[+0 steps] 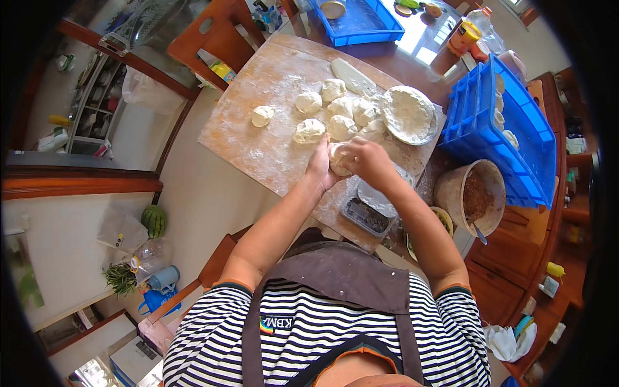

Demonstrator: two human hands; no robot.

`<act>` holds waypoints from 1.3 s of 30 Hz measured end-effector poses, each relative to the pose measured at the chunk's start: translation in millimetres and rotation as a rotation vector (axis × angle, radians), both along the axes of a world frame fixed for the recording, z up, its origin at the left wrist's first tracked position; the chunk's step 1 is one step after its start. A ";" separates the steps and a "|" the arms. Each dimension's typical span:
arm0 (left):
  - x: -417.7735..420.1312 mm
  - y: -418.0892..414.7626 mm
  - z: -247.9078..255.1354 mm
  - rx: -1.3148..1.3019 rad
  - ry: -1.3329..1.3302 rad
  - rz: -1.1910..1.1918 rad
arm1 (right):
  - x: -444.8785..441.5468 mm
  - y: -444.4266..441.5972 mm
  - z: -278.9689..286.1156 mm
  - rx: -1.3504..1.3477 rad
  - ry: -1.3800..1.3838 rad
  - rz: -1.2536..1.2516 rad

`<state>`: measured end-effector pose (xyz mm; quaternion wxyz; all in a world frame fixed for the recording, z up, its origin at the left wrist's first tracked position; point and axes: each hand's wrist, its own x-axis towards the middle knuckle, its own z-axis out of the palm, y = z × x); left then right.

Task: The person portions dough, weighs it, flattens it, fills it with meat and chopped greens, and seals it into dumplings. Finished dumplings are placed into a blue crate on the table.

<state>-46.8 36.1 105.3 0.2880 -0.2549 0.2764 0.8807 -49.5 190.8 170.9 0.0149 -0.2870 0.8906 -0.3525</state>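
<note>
A piece of dough (pixel 338 160) rests in my left hand (pixel 321 165), cupped around its left side and underside. From the right, my right hand (pixel 370 159) grips the top of the same piece with bent fingers, partly hiding it. Just beyond my hands, several dough balls (pixel 308 102) lie grouped on a floured wooden board (pixel 237 140). One lone dough ball (pixel 262 116) sits farther left. Behind the group is a flat, pale dough scraper (pixel 353 76). A round bowl of flour (pixel 409 115) stands to the right.
Under my right forearm is a plastic tub with dark contents (pixel 365 216), its lid (pixel 379 196) partly over it. A pot of brown filling (pixel 476 196) holds a spoon. A tilted blue crate (pixel 520 145) stands at right, and a blue tray (pixel 362 24) lies beyond the board. A wooden chair (pixel 213 36) is at left.
</note>
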 end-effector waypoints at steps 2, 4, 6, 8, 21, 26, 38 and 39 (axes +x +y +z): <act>-4.0 1.1 -4.8 0.072 0.042 -0.004 | -0.1 -3.9 -9.2 0.029 0.077 -0.028; -5.7 -8.7 -15.4 -0.151 0.095 -0.069 | -4.3 -3.9 -11.8 -0.012 0.053 -0.092; -5.9 -18.4 0.7 -0.538 0.081 -0.084 | -3.9 2.7 -22.8 0.032 0.003 -0.150; -5.6 -41.0 -16.8 -0.569 0.062 -0.010 | 1.8 4.8 -53.8 0.138 -0.003 -0.160; 6.4 -26.7 -45.3 -0.011 0.022 -0.058 | 23.9 -13.0 -19.9 -0.139 0.068 -0.272; 8.3 32.1 64.6 -0.284 0.491 0.011 | 3.5 25.8 -13.8 -1.053 -0.958 -0.400; 4.8 9.7 47.6 -0.482 0.173 0.138 | -102.2 346.5 152.8 -0.442 -0.074 -0.615; 11.6 6.4 47.1 -0.495 0.166 0.134 | -115.2 373.4 143.3 -0.245 0.059 -0.666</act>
